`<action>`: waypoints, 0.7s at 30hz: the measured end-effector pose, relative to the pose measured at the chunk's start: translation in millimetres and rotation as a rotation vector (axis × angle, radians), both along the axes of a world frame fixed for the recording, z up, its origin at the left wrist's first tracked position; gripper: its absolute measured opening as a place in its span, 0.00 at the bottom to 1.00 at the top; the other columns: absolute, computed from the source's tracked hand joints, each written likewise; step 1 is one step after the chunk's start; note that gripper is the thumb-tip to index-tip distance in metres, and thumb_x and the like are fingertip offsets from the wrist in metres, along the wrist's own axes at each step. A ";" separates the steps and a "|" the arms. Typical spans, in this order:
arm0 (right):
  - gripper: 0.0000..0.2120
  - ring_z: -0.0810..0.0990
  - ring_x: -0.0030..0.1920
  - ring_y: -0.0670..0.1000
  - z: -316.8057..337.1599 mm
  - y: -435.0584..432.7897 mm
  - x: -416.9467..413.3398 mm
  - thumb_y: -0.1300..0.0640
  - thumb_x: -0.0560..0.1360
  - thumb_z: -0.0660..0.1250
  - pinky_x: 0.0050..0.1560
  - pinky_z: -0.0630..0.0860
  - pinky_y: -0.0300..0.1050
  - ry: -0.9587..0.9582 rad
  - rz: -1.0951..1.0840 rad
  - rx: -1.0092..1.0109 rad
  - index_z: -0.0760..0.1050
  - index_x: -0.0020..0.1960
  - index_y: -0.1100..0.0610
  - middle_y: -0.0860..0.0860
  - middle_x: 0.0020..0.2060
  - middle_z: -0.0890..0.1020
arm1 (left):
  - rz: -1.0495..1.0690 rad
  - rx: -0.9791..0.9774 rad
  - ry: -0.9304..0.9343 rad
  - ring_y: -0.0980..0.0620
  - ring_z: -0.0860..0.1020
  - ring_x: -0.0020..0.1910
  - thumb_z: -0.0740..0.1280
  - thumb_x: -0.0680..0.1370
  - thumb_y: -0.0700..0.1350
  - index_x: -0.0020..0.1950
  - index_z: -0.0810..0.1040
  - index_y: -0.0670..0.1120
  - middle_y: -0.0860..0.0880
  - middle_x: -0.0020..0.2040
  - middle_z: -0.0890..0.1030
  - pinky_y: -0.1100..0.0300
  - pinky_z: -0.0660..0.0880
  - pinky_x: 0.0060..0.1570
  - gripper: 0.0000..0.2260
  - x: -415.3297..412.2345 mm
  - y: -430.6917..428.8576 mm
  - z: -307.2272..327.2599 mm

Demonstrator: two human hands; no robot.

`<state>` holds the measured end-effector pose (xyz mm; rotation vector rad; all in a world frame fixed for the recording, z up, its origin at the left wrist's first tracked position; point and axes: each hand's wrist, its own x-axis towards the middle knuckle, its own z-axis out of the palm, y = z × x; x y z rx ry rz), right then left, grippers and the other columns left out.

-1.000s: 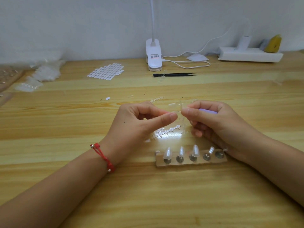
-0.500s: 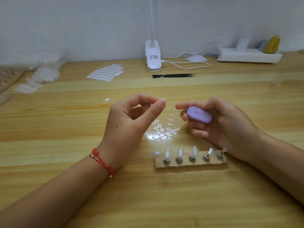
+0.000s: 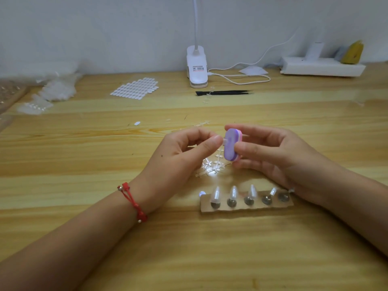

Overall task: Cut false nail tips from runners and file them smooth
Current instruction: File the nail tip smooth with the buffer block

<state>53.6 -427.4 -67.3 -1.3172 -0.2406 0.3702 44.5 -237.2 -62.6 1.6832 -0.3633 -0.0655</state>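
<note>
Nail tip (image 3: 224, 140): small clear piece, pinched between thumb and forefinger of the left hand (image 3: 184, 153), held above mid bench, its end touching the face of the purple file block (image 3: 231, 146). The tip is tiny and partly hidden, so I cannot tell its shape. The right hand (image 3: 273, 156) grips the block, thumb on the near side and fingers over the top; the block stands on edge with its broad purple face toward the tip.

Step, as I judge it: filing, with this tip already cut free. Next move likely calls for short light strokes along the cut edge and a firm pinch, as a smooth piece this small could slip or flick away.

Spent runners (image 3: 212, 166) lie in a heap on the bench (image 3: 63, 156) under the hands. Just nearer, a cardboard strip (image 3: 245, 207) carries four upright clear tips on studs, with the rightmost stud bare. Toward the far edge: black tweezers (image 3: 224, 93), a clip lamp (image 3: 197, 69), a sheet of white tabs (image 3: 135, 88).

Versus half a second earlier: the hands were apart and the block lay flat in the right hand; now it is turned on edge and meets the tip.
</note>
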 end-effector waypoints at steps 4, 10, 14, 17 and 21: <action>0.20 0.85 0.44 0.49 1.8 2.4 -4.1 0.57 0.62 0.74 0.43 0.80 0.38 -0.045 0.027 -0.083 0.84 0.54 0.50 0.55 0.46 0.86 | -0.013 -0.011 0.019 0.58 0.62 0.25 0.65 0.75 0.45 0.42 0.78 0.44 0.57 0.27 0.69 0.70 0.61 0.25 0.06 1.6 1.3 -1.0; 0.19 0.85 0.43 0.49 1.7 2.4 -2.9 0.61 0.65 0.71 0.41 0.80 0.38 -0.014 -0.036 -0.005 0.83 0.55 0.56 0.55 0.45 0.86 | -0.036 0.062 -0.039 0.54 0.60 0.27 0.66 0.75 0.44 0.40 0.79 0.45 0.43 0.32 0.64 0.69 0.60 0.26 0.06 -0.6 -1.1 -1.8; 0.18 0.85 0.44 0.50 3.0 3.2 -3.8 0.59 0.63 0.73 0.42 0.81 0.39 -0.024 0.009 -0.056 0.84 0.53 0.54 0.56 0.46 0.86 | -0.023 0.070 -0.050 0.52 0.61 0.28 0.66 0.75 0.44 0.40 0.79 0.44 0.39 0.32 0.65 0.67 0.60 0.27 0.06 -0.4 0.2 -1.2; 0.18 0.85 0.44 0.50 2.8 1.2 -1.8 0.60 0.64 0.72 0.41 0.80 0.38 0.013 -0.018 0.014 0.84 0.54 0.57 0.56 0.45 0.86 | -0.047 0.080 -0.061 0.51 0.60 0.28 0.66 0.76 0.42 0.40 0.79 0.45 0.40 0.30 0.64 0.67 0.59 0.27 0.06 -2.2 -1.3 -1.2; 0.19 0.85 0.45 0.49 3.2 1.3 -2.3 0.59 0.63 0.73 0.42 0.80 0.38 -0.009 0.040 -0.038 0.83 0.54 0.52 0.54 0.46 0.86 | -0.009 0.079 -0.077 0.54 0.60 0.26 0.66 0.76 0.42 0.39 0.79 0.45 0.41 0.30 0.63 0.70 0.59 0.26 0.06 -1.5 -0.7 -1.0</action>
